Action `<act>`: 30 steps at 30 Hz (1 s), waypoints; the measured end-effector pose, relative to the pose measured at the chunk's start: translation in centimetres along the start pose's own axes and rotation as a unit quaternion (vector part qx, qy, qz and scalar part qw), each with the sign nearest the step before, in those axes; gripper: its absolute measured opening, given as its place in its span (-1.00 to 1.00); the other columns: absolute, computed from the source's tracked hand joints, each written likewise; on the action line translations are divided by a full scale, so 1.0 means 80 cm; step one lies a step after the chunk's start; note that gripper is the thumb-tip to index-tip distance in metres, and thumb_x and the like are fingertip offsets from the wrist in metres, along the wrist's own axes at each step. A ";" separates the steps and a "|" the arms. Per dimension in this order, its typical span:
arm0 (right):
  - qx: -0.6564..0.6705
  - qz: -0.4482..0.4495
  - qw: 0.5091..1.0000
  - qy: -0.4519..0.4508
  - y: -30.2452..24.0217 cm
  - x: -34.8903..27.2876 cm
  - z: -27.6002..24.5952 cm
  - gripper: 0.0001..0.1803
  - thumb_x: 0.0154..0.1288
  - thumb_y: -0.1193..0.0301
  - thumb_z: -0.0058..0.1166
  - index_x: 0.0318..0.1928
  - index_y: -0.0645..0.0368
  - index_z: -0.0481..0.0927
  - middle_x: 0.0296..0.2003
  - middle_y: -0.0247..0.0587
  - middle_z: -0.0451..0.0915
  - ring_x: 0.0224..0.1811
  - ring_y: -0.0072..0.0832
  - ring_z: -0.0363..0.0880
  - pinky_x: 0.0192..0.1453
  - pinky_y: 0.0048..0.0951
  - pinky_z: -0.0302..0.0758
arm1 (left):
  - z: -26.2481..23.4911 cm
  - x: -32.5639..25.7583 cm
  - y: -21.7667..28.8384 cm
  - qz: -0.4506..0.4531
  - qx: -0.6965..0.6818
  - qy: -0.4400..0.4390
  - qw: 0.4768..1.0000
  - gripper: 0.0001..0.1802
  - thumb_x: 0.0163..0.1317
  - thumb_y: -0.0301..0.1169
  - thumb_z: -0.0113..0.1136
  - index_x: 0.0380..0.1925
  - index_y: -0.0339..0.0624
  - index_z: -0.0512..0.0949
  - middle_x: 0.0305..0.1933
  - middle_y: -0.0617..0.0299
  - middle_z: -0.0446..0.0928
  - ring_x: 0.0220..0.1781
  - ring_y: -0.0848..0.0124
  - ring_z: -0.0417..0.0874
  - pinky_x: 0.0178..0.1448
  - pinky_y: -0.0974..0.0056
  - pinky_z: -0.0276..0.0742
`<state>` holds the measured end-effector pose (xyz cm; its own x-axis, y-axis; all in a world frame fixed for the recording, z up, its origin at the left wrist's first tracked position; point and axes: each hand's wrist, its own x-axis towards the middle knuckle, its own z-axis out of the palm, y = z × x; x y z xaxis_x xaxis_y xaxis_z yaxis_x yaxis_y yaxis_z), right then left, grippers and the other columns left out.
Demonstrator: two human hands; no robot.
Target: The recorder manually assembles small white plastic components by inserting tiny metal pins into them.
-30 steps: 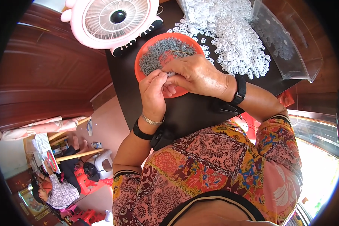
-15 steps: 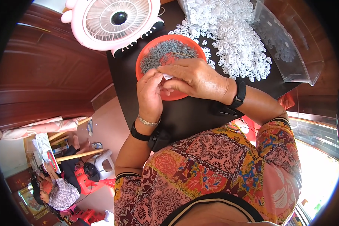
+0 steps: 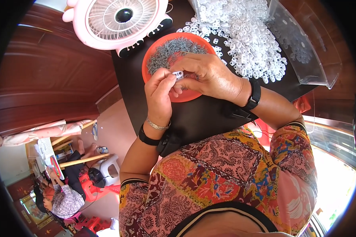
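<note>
Between my hands is a small white plastic piece with two holes. My left hand pinches it by its left end. My right hand is closed, thumb and fingers meeting at the piece's other side; whether a screw is between them is hidden. Both hands are over the near part of a round orange-red bowl. Small grey screws fill much of its far and left side, and part of its bottom shows.
A heap of similar white pieces spills from a clear plastic bin onto the dark table. A pink fan stands at the far left. Away to the left, another person sits among red stools.
The white piece, mostly covered before, now shows its holes between my fingertips. My right fingers have bent and lifted a little; both hands stay over the bowl.
</note>
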<state>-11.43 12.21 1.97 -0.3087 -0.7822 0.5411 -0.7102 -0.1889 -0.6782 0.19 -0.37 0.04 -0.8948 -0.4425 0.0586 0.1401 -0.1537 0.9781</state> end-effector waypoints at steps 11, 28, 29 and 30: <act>-0.048 -0.030 0.998 -0.028 0.008 -0.007 0.003 -0.76 0.05 0.45 0.26 -0.23 0.19 0.57 -0.40 -0.17 0.60 -0.35 -0.22 0.62 -0.30 -0.35 0.53 | 0.003 -0.004 0.005 -0.078 0.032 0.013 0.996 -0.79 0.27 -0.41 -0.04 -0.49 -0.28 0.47 -0.60 0.26 0.47 -0.61 0.56 0.46 -0.53 0.50 0.30; -0.204 -0.044 0.958 0.196 -0.021 0.014 -0.078 -0.74 0.01 0.51 0.31 -0.22 0.14 0.62 -0.42 -0.20 0.64 -0.43 -0.41 0.65 -0.32 -0.47 0.55 | -0.013 0.000 0.010 0.002 0.063 0.009 0.998 -0.78 0.29 -0.41 -0.04 -0.42 -0.30 0.52 -0.56 0.27 0.47 -0.58 0.59 0.43 -0.50 0.51 0.28; -0.302 -0.113 0.910 0.260 -0.028 0.018 -0.115 -0.75 0.01 0.52 0.32 -0.23 0.12 0.64 -0.43 -0.26 0.65 -0.42 -0.46 0.64 -0.31 -0.50 0.54 | -0.014 0.000 0.011 0.005 0.059 0.008 0.998 -0.78 0.29 -0.41 -0.04 -0.42 -0.30 0.52 -0.56 0.27 0.47 -0.58 0.59 0.43 -0.50 0.51 0.28; -0.435 -0.007 0.846 0.308 -0.041 0.011 -0.148 -0.78 0.06 0.51 0.30 -0.22 0.13 0.66 -0.42 -0.29 0.66 -0.37 -0.48 0.66 -0.29 -0.53 0.54 | -0.018 -0.001 0.011 0.008 0.054 0.014 0.998 -0.78 0.29 -0.40 -0.05 -0.42 -0.30 0.52 -0.56 0.27 0.47 -0.59 0.59 0.43 -0.51 0.51 0.28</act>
<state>-16.84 19.15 10.54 -0.3779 -0.2752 0.8840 -0.8307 0.5223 -0.1925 1.02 -1.71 0.64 -0.8808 -0.4683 0.0703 0.1068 -0.0518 0.9929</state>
